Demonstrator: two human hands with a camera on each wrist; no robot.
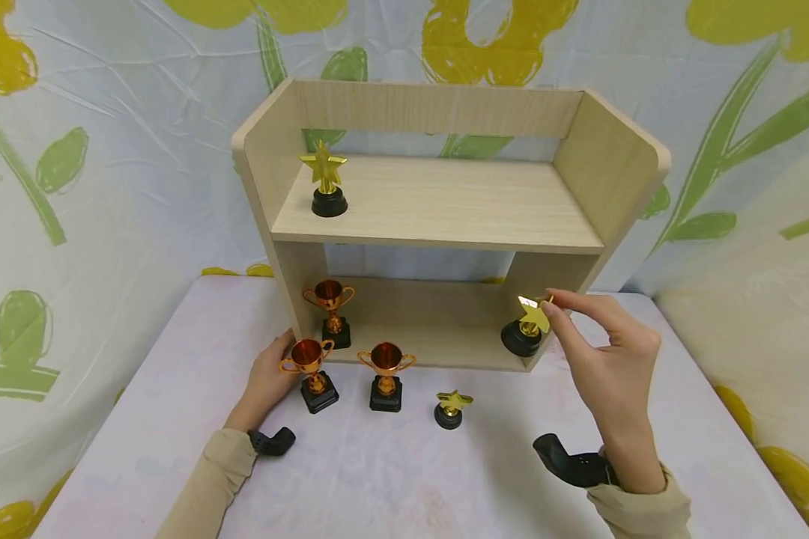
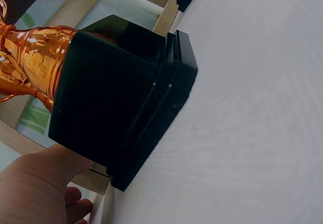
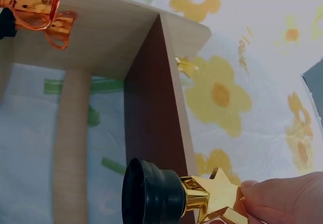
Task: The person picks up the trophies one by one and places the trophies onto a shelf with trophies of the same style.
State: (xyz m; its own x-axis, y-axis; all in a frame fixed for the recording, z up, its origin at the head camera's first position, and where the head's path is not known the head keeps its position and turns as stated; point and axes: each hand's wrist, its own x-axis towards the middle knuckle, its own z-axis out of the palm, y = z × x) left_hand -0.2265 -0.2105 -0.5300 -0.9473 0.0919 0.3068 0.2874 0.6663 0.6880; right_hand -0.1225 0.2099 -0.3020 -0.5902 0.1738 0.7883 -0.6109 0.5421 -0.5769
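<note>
My right hand (image 1: 613,359) pinches a gold star trophy (image 1: 534,316) by its star, between thumb and fingertips. The trophy tilts, its round black base (image 3: 151,191) pointing left, in front of the shelf's lower right corner. At the lower left, my left hand (image 1: 270,374) grips the front edge of the wooden shelf's side panel (image 1: 283,299). A bronze cup trophy (image 1: 314,374) stands on the table right beside it; its black base (image 2: 111,98) hides part of the thumb in the left wrist view.
Another star trophy (image 1: 327,180) stands on the upper board's left end. A bronze cup (image 1: 333,314) stands at the lower level's left. On the table in front are a third bronze cup (image 1: 386,378) and a small star trophy (image 1: 450,409). Flowered cloth (image 1: 108,187) hangs behind.
</note>
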